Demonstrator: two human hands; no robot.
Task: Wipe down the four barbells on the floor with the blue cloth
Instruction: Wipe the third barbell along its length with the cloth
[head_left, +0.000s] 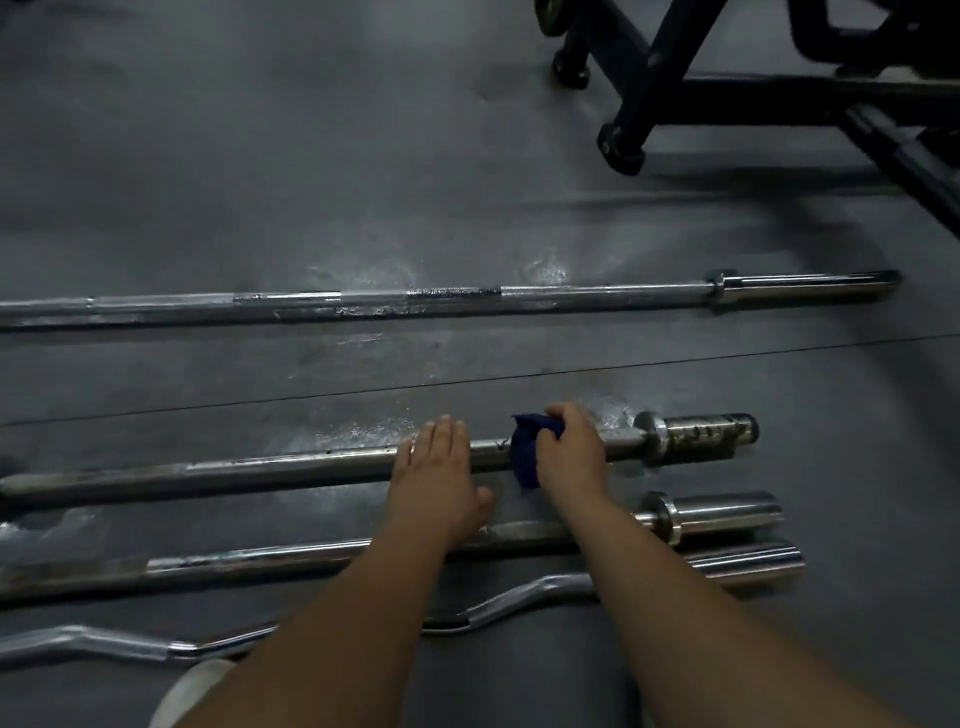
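Four chrome barbells lie side by side on the grey floor. The far straight barbell (467, 301) runs across the whole width. On the second barbell (234, 470) my left hand (439, 480) rests flat, fingers apart. Just right of it, my right hand (571, 452) presses the blue cloth (524, 457) around the same shaft, close to its collar and sleeve (701, 434). A third straight barbell (260, 561) lies nearer me. The curl barbell (104, 642) with its wavy shaft lies nearest, partly hidden by my forearms.
A black machine frame (727, 88) with rubber feet stands at the top right. A seam in the floor mat (467, 382) runs between the far barbell and the second one. Wet patches shine on the floor near both. Something pale (192, 691) shows at the bottom edge.
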